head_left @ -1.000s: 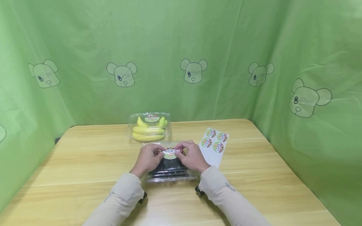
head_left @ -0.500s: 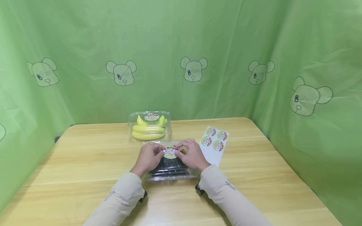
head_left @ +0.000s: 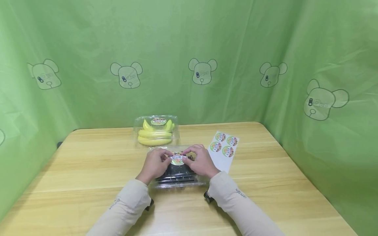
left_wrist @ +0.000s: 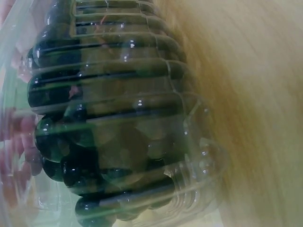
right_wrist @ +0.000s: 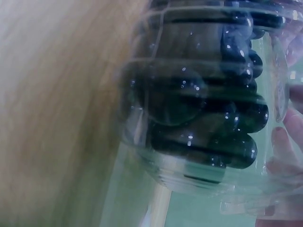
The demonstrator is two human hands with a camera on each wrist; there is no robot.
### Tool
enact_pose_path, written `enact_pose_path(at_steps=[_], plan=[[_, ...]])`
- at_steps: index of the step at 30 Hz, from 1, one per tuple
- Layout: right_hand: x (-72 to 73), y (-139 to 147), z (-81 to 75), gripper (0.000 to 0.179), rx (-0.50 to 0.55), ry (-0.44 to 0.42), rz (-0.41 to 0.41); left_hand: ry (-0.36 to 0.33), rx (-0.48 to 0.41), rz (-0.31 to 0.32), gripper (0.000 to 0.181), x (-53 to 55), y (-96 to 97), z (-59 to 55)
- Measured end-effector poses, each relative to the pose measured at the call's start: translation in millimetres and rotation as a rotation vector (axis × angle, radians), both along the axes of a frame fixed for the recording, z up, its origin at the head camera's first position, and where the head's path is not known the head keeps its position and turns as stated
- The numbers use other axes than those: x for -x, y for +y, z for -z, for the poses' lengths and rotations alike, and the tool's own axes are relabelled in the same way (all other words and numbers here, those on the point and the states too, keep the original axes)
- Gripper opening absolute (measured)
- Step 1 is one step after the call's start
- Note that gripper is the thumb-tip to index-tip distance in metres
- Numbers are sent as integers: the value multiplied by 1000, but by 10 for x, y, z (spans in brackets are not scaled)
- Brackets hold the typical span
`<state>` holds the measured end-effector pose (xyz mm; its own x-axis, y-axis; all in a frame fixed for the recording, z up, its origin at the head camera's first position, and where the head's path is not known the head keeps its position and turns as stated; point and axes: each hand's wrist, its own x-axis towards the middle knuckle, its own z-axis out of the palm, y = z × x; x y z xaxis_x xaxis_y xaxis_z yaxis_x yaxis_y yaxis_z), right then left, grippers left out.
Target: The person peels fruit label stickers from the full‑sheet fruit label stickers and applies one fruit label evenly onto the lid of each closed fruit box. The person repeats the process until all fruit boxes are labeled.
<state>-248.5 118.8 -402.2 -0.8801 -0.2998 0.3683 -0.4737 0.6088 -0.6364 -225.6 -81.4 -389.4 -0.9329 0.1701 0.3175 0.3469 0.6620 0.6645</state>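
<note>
A clear plastic clamshell box (head_left: pixel 177 186) stands on the table in front of the person, filled with dark grapes (head_left: pixel 178 171). Over its lid, the left hand (head_left: pixel 155 165) pinches the left edge of a round fruit sticker (head_left: pixel 178 160) between thumb and index finger. The right hand (head_left: pixel 202 163) pinches the sticker's right edge the same way. The sticker lies flat close against the lid's top. Up close in the left wrist view, shiny grapes (left_wrist: pixel 52 137) show through the ribbed wall; blurred fingertips appear beyond. The right wrist view has grapes (right_wrist: pixel 241 111) and fingers (right_wrist: pixel 283 142) above the lid.
Behind the grapes, a second clear box holds yellow bananas (head_left: pixel 155 141) and bears a similar sticker (head_left: pixel 158 121). To the right lies a white sheet (head_left: pixel 220 164) with several round stickers (head_left: pixel 228 151). Green curtains (head_left: pixel 165 49) surround the wooden table (head_left: pixel 88 170).
Both hands stay at the sticker's edges, with only slight finger movement; the sticker looks flatter and its print shows more clearly. The whole scene shifts slightly upward in the view.
</note>
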Motion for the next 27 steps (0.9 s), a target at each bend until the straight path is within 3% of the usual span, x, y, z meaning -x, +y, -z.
enact_pose_path(at_steps=[12,27], plan=[[-21,-25,-14,12,19,-11,30,-43,-28,-9,18,-18,-3,-29],[-14,-14,-6,10,32,-7,24,-43,-20,-16,12,6,4,-4]])
